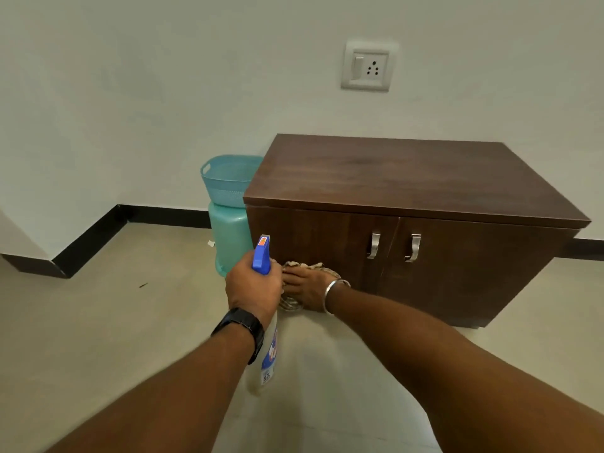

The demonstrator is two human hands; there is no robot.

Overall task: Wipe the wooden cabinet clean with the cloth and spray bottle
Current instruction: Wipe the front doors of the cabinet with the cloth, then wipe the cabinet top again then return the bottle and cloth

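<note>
A low dark wooden cabinet (pixel 415 191) with two doors and metal handles stands against the wall. My left hand (pixel 253 289) grips a spray bottle (pixel 263 256) with a blue trigger head and a pale body, held upright in front of the cabinet's lower left corner. My right hand (pixel 307 291) presses a beige patterned cloth (pixel 302 266) flat against the lower part of the left door. Most of the cloth is hidden under my hand. A black watch is on my left wrist, a silver bangle on my right.
A teal basket (pixel 225 178) rests on a teal stool (pixel 228 237) just left of the cabinet. A wall socket (pixel 367 65) is above. Pale tiled floor (pixel 130 322) spreads to the left, with a black skirting along the wall.
</note>
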